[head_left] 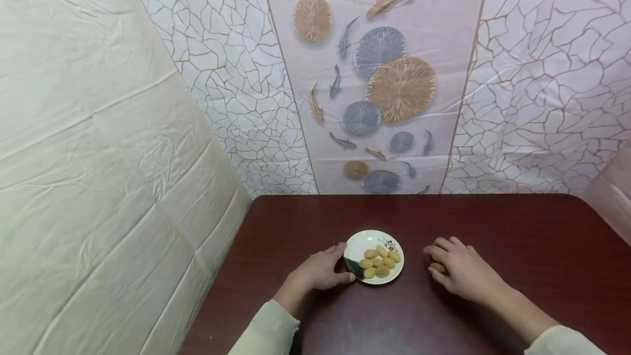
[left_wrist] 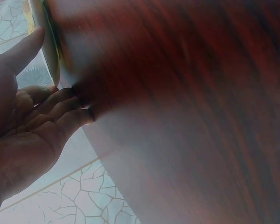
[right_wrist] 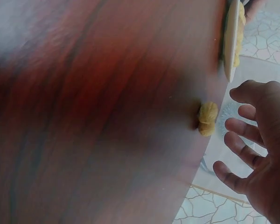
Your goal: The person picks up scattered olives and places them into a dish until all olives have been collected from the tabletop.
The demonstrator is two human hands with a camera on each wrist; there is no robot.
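A white plate [head_left: 362, 241] with a dark green patch and a small plant print holds several yellow-brown oval pieces [head_left: 382, 271], fruit- or nut-like. At its left rim, my left hand [head_left: 321, 270] has its thumb and forefinger spread along the edge. The left wrist view shows the other fingers loosely bent beside the plate's edge [left_wrist: 51, 60]. To the right of the plate, my right hand [head_left: 465, 270] hovers with parted fingers around a lumpy yellow piece [right_wrist: 207, 119] on the table. In the right wrist view a gap shows between the fingertips and that piece.
Both hands are over a dark red-brown wooden table [head_left: 305, 218] with rounded far corners. A hanging cloth [head_left: 394, 152] with fish and round motifs backs it, and a pale quilted cloth [head_left: 123, 179] drapes at the left.
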